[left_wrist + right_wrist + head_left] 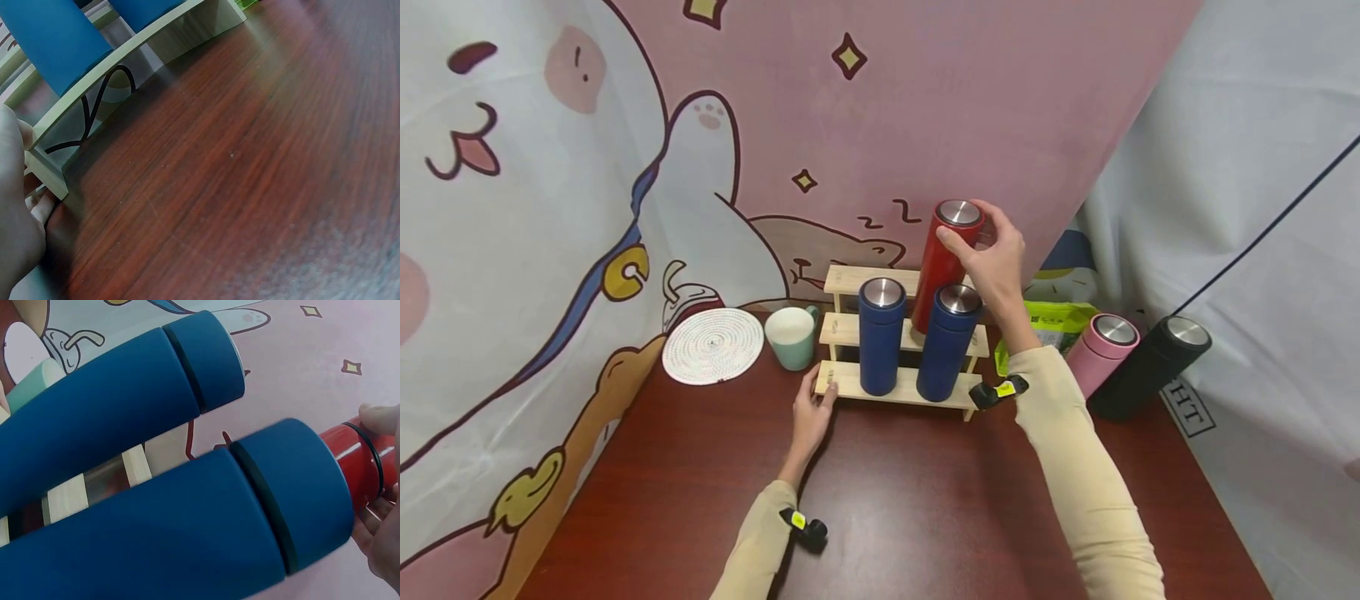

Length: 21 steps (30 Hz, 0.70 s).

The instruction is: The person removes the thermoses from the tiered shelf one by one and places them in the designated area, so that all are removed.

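My right hand (997, 265) holds a red thermos bottle (942, 271) near its steel-topped cap, thumb on one side and fingers on the other. The bottle's base is at the middle step of a three-tier wooden stand (841, 330), partly behind a blue bottle. In the right wrist view the hand wraps the red bottle (351, 464) around its cap seam. Two blue thermos bottles, the left one (880, 346) and the right one (947, 350), stand on the lowest step. With thumb on top, my left hand (809, 417) grips that step's left end; the left wrist view shows fingers under the board (47, 134).
Left of the stand are a mint-green mug (793, 340) and a round white woven mat (713, 347). To the right stand a green packet (1056, 321), a pink bottle (1097, 354) and a black bottle (1150, 371). A patterned cloth (1000, 100) hangs behind the dark wooden table (895, 500).
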### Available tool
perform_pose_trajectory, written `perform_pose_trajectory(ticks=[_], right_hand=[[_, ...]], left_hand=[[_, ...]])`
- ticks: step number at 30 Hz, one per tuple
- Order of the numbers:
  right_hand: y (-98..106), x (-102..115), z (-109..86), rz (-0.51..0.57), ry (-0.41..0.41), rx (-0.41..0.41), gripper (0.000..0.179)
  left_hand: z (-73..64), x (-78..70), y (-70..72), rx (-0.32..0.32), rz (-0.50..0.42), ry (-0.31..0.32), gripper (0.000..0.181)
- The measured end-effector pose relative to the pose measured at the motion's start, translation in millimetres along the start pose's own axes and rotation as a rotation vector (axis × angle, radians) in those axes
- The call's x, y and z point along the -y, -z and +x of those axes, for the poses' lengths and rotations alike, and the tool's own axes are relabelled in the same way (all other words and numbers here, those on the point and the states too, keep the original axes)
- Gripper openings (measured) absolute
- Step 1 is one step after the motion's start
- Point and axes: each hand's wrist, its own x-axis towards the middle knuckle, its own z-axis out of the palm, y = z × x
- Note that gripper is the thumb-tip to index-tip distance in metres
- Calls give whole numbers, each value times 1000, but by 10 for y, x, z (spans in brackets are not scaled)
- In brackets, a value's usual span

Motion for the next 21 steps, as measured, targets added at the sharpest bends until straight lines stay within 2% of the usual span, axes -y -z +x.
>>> perform_pose_trajectory(ticks=[7,11,15,19,21], right_hand=[[116,-57,-14,-3,-18,-25,60],[182,-77,-35,11,-41,-32,60],[260,-82,-56,-19,-56,-42,61],[350,-82,-83,-42,-60,-59,61],[398,-86,-100,-41,-55,-71,60]], left_hand=[[-2,-29,-11,-3,-10,-1,54],[-57,-207,14,11,-8,-16,54],[-124,-410,59,32,11,-23,54],[-126,-426,67,33,10,-25,53],[-96,-336,47,26,-3,-21,53]])
